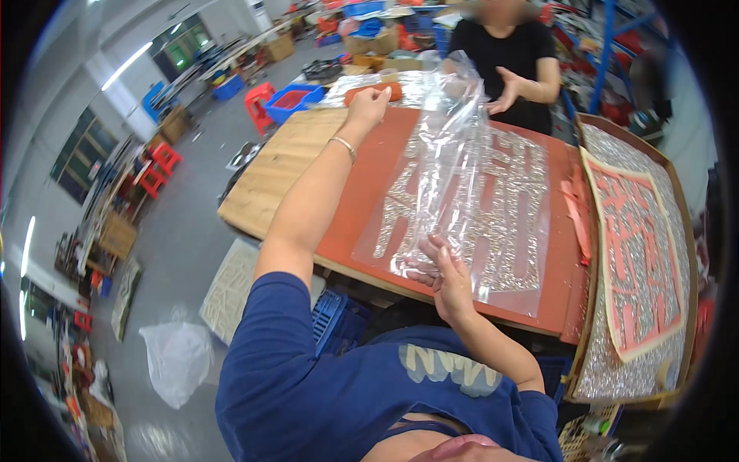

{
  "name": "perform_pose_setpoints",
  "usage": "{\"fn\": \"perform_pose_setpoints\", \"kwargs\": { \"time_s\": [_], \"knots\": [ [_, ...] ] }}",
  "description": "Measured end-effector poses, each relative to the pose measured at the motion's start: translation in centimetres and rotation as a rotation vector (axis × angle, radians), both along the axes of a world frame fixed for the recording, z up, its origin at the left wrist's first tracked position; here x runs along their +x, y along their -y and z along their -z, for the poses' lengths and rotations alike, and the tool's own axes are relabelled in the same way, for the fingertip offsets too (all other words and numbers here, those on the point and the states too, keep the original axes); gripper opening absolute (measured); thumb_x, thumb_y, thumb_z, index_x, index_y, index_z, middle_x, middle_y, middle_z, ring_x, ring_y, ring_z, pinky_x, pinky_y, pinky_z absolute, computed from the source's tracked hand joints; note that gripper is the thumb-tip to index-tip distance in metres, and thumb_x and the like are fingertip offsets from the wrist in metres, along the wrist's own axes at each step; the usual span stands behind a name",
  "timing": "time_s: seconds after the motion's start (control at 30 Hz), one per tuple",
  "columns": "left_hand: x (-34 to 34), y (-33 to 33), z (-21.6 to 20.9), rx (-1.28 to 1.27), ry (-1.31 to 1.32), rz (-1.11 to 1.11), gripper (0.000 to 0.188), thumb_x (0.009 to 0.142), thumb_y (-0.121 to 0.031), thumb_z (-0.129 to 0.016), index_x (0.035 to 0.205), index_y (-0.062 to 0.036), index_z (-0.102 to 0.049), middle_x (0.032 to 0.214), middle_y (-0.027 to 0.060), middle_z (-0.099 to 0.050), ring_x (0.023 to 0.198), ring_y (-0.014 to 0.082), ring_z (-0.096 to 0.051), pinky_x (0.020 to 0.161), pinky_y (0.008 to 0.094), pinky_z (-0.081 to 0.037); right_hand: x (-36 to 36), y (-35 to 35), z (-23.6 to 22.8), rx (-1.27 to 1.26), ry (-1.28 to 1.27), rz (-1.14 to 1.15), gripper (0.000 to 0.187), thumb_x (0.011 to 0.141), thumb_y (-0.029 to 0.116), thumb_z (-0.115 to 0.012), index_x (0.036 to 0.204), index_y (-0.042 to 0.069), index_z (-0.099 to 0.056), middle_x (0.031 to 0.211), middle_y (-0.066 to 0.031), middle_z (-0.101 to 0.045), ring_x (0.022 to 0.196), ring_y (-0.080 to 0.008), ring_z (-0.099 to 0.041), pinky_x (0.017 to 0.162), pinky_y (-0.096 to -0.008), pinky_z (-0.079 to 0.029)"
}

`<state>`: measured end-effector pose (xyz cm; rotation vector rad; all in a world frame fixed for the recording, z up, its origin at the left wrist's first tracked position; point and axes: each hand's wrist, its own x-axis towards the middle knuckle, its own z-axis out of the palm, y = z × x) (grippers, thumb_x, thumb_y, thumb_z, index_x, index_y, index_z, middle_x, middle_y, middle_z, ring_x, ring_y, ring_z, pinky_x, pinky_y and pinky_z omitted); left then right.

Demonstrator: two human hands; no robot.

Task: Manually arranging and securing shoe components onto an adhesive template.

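My left hand [368, 107] reaches over the table's far side, fingers closed, overlapping an orange-brown oblong thing [396, 92]. What the fingers hold, if anything, is hidden. My right hand [453, 286] is at the table's near edge, its fingers spread against a crumpled, glossy clear plastic film [446, 173]. The film rises toward a co-worker across the table. Beneath it lies a clear sheet [531, 300] bearing silvery, glittery strips [504, 231] with elongated gaps. The co-worker's open hand [509, 88] is beside the raised film.
The reddish table mat [350, 223] adjoins bare wood [281, 154]. To the right stands a tray of silvery material [616, 377] with a pale-framed, pink-patterned sheet [625, 346]. A blue bin [304, 98] and red stool [259, 108] are at the far left; a white plastic bag [177, 358] lies on the floor.
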<state>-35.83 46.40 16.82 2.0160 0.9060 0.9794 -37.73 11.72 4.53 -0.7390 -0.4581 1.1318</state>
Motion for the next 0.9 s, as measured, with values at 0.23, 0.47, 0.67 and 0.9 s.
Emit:
{"fn": "perform_pose_setpoints", "kwargs": {
  "time_s": [0.23, 0.47, 0.67, 0.9],
  "knots": [
    [11.1, 9.6, 0.6, 0.445, -0.083, 0.129, 0.037, 0.081, -0.033, -0.064, 0.092, 0.0014, -0.067, 0.093, 0.0216, -0.067, 0.087, 0.0334, -0.065, 0.077, 0.0396, -0.05, 0.0, 1.3, -0.1, -0.068, -0.066, 0.058, 0.046, 0.1, 0.027, -0.041, 0.137, 0.001, -0.034, 0.137, -0.0182, -0.044, 0.107, -0.0309, -0.06, 0.085, -0.037, -0.054],
    [17.5, 10.3, 5.8, 0.291, -0.359, 0.318, 0.032, 0.087, -0.032, -0.053, 0.095, -0.0056, -0.07, 0.094, 0.0216, -0.066, 0.092, 0.0382, -0.063, 0.082, 0.0451, -0.048, 1.3, 3.5, 0.5, -0.072, -0.127, 0.079, 0.051, 0.099, 0.026, -0.044, 0.142, 0.003, -0.027, 0.14, -0.0227, -0.037, 0.1, -0.0342, -0.063, 0.08, -0.0392, -0.057],
    [17.8, 8.7, 8.9, 0.067, -0.278, 0.39, 0.03, 0.081, -0.031, -0.063, 0.089, -0.0034, -0.071, 0.078, 0.0161, -0.069, 0.073, 0.028, -0.068, 0.07, 0.0366, -0.051, 1.6, 5.5, 1.2, -0.106, -0.167, 0.093, 0.048, 0.1, 0.026, -0.041, 0.14, 0.002, -0.03, 0.134, -0.022, -0.045, 0.095, -0.0326, -0.065, 0.074, -0.0389, -0.058],
    [16.8, 10.9, 8.4, -0.192, -0.132, 0.529, 0.027, 0.079, -0.025, -0.073, 0.077, 0.0017, -0.07, 0.066, 0.0069, -0.066, 0.055, 0.0098, -0.06, 0.051, 0.0253, -0.047, 4.0, 9.7, 2.9, -0.143, -0.16, 0.091, 0.048, 0.1, 0.026, -0.038, 0.14, 0.001, -0.029, 0.133, -0.0227, -0.046, 0.087, -0.0314, -0.067, 0.071, -0.0392, -0.058]
  ]
}}
